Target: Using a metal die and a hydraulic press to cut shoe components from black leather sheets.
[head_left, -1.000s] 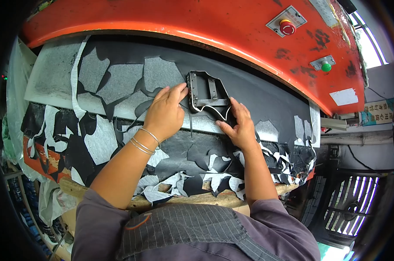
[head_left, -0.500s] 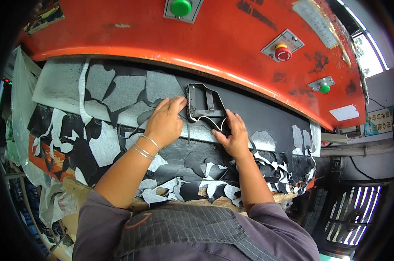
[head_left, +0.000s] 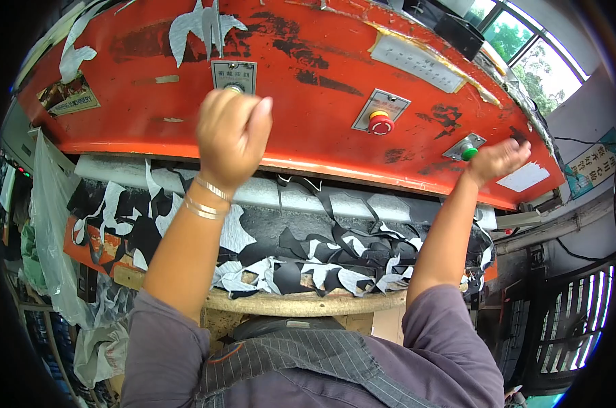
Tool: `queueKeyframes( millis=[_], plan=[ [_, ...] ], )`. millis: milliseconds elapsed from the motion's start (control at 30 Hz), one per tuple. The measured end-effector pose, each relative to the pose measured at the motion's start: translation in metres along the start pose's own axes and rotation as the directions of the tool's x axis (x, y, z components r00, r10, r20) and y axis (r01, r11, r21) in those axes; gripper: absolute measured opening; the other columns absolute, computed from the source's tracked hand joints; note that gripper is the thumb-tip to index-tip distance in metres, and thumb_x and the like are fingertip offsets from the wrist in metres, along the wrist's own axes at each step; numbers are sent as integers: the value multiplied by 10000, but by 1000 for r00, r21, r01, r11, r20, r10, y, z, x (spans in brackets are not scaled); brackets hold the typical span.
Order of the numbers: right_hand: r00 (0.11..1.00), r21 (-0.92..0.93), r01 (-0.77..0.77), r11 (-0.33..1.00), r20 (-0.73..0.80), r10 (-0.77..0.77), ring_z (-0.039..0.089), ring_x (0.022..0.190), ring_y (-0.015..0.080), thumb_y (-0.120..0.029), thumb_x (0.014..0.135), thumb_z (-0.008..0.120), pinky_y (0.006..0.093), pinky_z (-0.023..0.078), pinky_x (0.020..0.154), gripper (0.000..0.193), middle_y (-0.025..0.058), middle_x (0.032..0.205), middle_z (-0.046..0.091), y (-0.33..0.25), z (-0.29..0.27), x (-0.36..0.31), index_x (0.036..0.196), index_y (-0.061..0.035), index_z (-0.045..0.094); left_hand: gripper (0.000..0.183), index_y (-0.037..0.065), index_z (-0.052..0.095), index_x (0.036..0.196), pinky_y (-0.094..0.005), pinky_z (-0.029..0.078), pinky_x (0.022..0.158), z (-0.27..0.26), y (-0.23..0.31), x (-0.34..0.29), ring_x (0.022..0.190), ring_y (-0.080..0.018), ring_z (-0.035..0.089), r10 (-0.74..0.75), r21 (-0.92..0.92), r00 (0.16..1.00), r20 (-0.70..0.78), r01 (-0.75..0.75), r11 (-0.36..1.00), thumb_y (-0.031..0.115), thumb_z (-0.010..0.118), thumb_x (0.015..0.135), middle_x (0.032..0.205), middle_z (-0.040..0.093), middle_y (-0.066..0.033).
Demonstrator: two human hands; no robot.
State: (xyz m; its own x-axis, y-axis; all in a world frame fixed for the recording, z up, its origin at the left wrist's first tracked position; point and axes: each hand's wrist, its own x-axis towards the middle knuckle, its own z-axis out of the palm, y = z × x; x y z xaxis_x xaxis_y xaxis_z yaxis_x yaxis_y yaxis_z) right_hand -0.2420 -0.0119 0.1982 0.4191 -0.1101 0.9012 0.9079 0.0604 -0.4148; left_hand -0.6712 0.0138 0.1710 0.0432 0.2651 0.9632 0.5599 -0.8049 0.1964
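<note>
Green button (head_left: 469,154) on red machine panel (head_left: 308,132), right hand (head_left: 499,162) just beside it, fingers loosely open, left hand (head_left: 233,132) curled over lettered plate (head_left: 243,72), its grip cannot be told, printed sheet (head_left: 416,63) higher up, lettered sticker (head_left: 68,98) far left

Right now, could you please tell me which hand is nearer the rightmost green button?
Right. The right hand is just beside the green button; the left hand is far left, beyond the red button.
</note>
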Motion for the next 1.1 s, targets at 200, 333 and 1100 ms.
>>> queueKeyframes(
  millis=[200,333,1100],
  plan=[
    [981,-3,-52,999,189,52,402,1248,336,-267,981,479,446,299,1053,480,228,1381,402,-42,-45,-17,1333,50,401,261,26,484,653,-402,383,586,-36,48,3,633,-294,479,-263,-25,806,531,325,945,116,604,866,635,450,-117],
    [107,-23,-224,974,993,48,610,923,256,-260,827,689,377,475,825,356,111,989,648,-133,-174,-125,1086,-25,618,268,74,636,736,-393,487,667,-104,110,-91,734,-292,591,-311,97,343,886,520,849,322,680,828,761,605,-98],
    [-204,152,-2,988,967,-149,359,1288,417,-454,704,765,483,465,944,652,236,1439,334,-159,-28,-175,1258,-183,555,276,43,700,991,-283,485,679,-70,62,-102,725,-150,590,-264,200,-97,960,895,399,235,746,798,805,619,-64]
  ],
)
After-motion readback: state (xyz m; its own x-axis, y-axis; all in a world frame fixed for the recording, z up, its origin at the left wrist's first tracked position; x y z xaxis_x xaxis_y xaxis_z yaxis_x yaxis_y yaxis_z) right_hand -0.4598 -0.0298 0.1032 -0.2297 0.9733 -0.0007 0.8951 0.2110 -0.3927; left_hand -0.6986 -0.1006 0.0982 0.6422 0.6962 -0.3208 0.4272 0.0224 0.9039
